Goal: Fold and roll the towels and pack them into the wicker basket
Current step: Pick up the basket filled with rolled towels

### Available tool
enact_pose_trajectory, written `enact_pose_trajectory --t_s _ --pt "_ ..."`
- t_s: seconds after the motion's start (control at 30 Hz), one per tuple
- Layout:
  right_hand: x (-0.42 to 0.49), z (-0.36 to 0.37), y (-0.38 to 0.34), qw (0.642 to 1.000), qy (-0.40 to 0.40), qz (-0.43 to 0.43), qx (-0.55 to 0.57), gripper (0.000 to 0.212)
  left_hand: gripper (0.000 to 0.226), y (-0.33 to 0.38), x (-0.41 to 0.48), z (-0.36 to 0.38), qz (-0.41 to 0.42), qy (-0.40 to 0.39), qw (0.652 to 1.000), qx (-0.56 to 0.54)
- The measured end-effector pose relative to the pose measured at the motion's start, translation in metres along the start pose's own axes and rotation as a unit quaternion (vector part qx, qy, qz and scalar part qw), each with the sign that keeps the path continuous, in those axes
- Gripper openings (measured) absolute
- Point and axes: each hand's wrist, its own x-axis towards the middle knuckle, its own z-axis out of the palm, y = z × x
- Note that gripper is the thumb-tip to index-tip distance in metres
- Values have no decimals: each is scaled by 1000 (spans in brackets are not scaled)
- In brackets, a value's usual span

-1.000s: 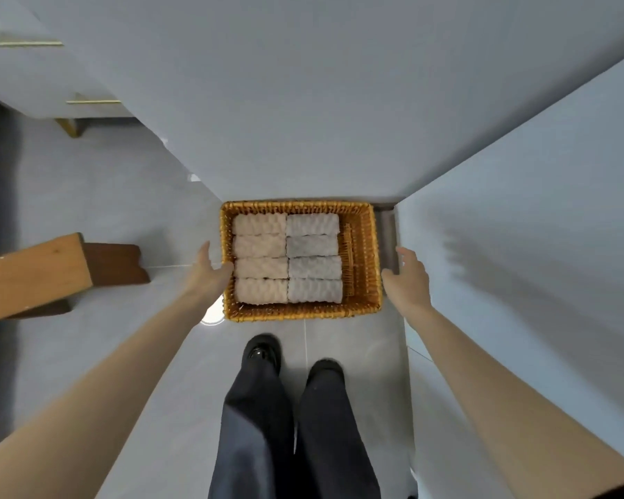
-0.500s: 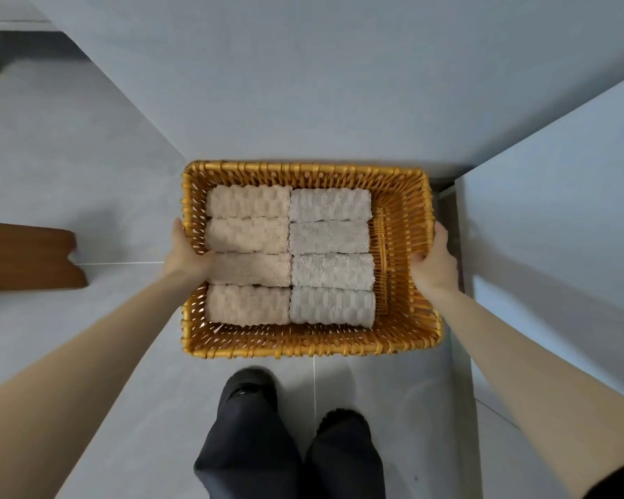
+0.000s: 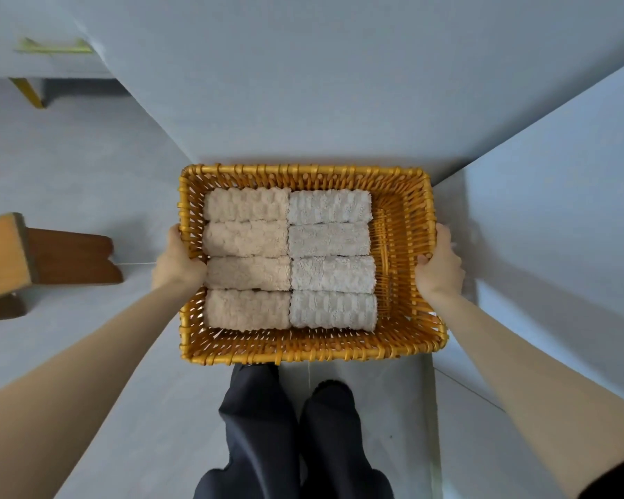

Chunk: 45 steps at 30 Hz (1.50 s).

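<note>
Wicker basket (image 3: 303, 349) mid-frame, eight rolled towels (image 3: 330, 275) inside, left hand (image 3: 177, 264) and right hand (image 3: 442, 268) still grasping its side rims, nearer the camera than before.

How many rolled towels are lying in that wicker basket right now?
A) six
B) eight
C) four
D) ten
B: the wicker basket holds two columns of four rolled towels, beige ones on the left and paler grey ones on the right.
</note>
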Motion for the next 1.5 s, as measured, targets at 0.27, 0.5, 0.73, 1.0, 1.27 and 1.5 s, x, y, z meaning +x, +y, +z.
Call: enact_pose_trajectory --t_s 0.27,0.5,0.73,1.0,1.27,1.5 --pt "-73 -166 -64 999 -9 -32 16 41 58 49 -117 -144 14 2 1000 -2" --pt "-135 -287 -105 994 4 -58 89 42 57 82 -212 -248 42 16 999 -27" --pt "-209 -368 -127 992 33 -70 103 39 57 86 -293 -314 76 23 995 -63" --pt "-324 -388 -124 991 62 -51 105 37 58 31 -357 -356 113 -4 991 -65" --pt "-477 -369 -95 996 72 -3 50 39 57 -72 -424 -387 139 -33 989 -31" --pt "-594 -362 -61 995 75 41 43 41 57 -144 -476 -382 165 -68 984 -17"
